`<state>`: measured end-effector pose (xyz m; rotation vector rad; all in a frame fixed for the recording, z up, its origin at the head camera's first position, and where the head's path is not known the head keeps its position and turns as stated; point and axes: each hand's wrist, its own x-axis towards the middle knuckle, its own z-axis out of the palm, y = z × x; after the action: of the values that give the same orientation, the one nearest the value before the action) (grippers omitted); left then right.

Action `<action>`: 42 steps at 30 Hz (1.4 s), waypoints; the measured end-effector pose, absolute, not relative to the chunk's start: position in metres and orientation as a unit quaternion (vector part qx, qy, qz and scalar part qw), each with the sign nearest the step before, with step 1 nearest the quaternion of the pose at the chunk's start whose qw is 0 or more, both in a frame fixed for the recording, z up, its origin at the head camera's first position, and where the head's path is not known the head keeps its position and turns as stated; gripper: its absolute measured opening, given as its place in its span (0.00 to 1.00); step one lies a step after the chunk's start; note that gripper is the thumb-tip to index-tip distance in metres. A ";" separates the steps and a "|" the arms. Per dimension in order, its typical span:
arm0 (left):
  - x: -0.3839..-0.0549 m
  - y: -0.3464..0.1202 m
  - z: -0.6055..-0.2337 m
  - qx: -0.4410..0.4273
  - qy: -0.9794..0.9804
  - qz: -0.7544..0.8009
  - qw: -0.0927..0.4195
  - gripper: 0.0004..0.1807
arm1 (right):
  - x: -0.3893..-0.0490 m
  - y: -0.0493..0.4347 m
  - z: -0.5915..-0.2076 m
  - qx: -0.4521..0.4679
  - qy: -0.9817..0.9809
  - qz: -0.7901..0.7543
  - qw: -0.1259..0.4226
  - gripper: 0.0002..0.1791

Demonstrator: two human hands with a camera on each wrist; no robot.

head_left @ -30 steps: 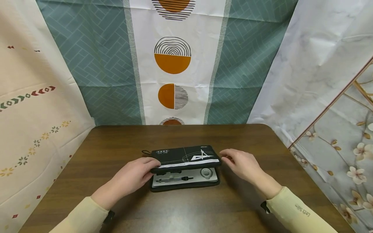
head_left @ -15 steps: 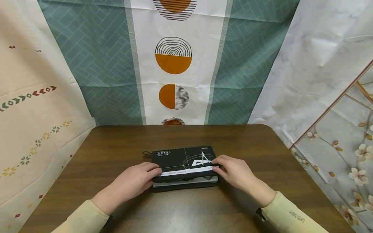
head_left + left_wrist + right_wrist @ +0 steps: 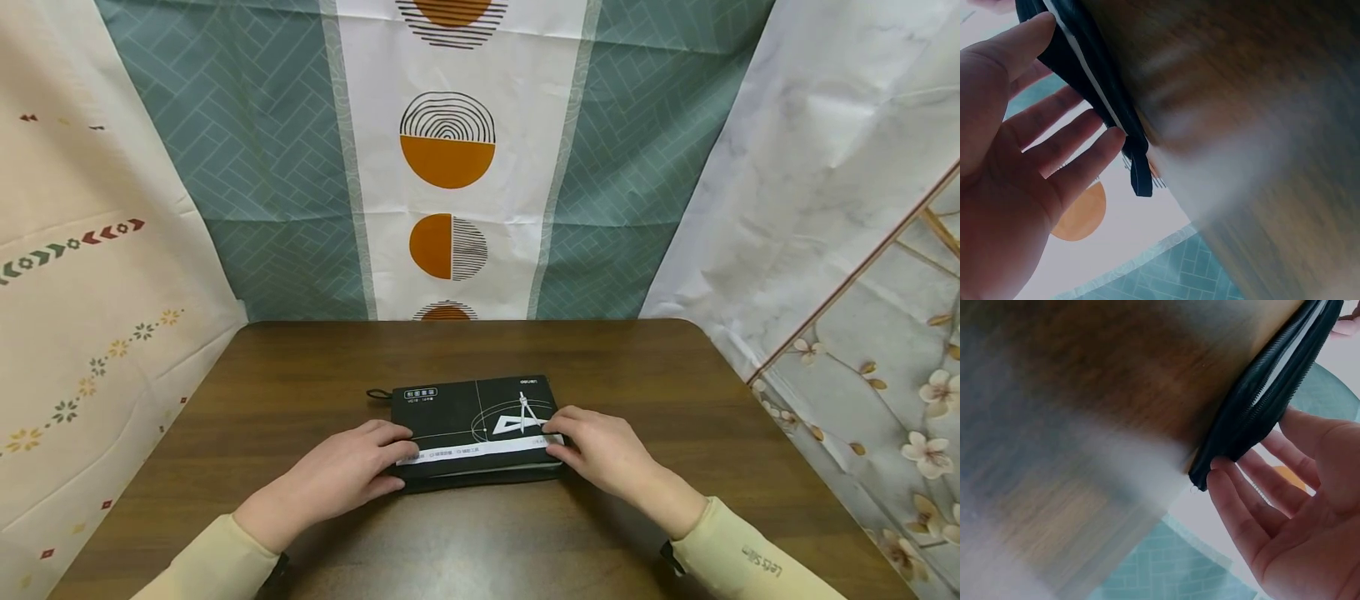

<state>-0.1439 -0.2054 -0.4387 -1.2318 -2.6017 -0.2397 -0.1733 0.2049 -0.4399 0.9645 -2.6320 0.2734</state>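
Observation:
A black zippered drawing-instrument case (image 3: 442,417), printed with a compass and a set square, lies flat on the table with its lid almost down. A thin gap runs along its near edge, and the right wrist view shows unfastened zip teeth (image 3: 1266,394) there. My left hand (image 3: 337,462) rests on the left end, fingers on the lid and thumb low at the near side. At the right end, my right hand (image 3: 607,450) touches the lid with its fingertips. In both wrist views the fingers are fairly straight against the case. The contents are hidden.
The brown wooden table (image 3: 480,350) ends at a patterned curtain (image 3: 442,167) behind, with more cloth hanging at both sides. A small black loop (image 3: 378,393) sticks out from the case's far left corner.
The lid has come down over the compass and round item that showed inside. My right hand has moved left from beside the case onto its lid; my left hand has stayed at the left end.

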 end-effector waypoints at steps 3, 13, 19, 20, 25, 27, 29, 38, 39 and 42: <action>-0.145 -0.203 -0.439 -0.425 -0.893 -0.079 0.126 0.22 | -0.174 0.206 -0.441 0.341 -0.921 0.096 0.161 0.11; -0.147 -0.163 -0.431 -0.417 -0.900 -0.027 0.120 0.22 | -0.175 0.205 -0.440 0.357 -0.918 0.106 0.139 0.07; -0.150 -0.131 -0.433 -0.418 -0.900 -0.007 0.126 0.22 | -0.175 0.204 -0.442 0.357 -0.918 0.104 0.136 0.08; -0.149 -0.126 -0.434 -0.417 -0.899 -0.002 0.130 0.22 | -0.175 0.204 -0.442 0.357 -0.918 0.103 0.137 0.08; -0.147 -0.104 -0.435 -0.409 -0.898 0.030 0.162 0.22 | -0.174 0.205 -0.441 0.355 -0.919 0.103 0.138 0.08; -0.145 -0.097 -0.435 -0.404 -0.897 0.041 0.178 0.22 | -0.174 0.205 -0.441 0.353 -0.920 0.103 0.138 0.08; -0.145 -0.091 -0.436 -0.396 -0.897 0.049 0.191 0.22 | -0.174 0.205 -0.441 0.352 -0.920 0.101 0.138 0.08; -0.145 -0.083 -0.444 -0.378 -0.899 0.061 0.210 0.20 | -0.175 0.204 -0.438 0.356 -0.920 0.092 0.135 0.09; -0.145 -0.082 -0.444 -0.378 -0.900 0.059 0.208 0.20 | -0.175 0.204 -0.438 0.356 -0.920 0.091 0.136 0.08; -0.146 -0.082 -0.443 -0.377 -0.903 0.053 0.200 0.19 | -0.177 0.205 -0.437 0.354 -0.921 0.089 0.140 0.08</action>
<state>-0.1463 -0.0817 -0.4429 -1.0545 -2.5233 0.1493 -0.1768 0.2048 -0.4370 1.0221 -2.6604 0.2564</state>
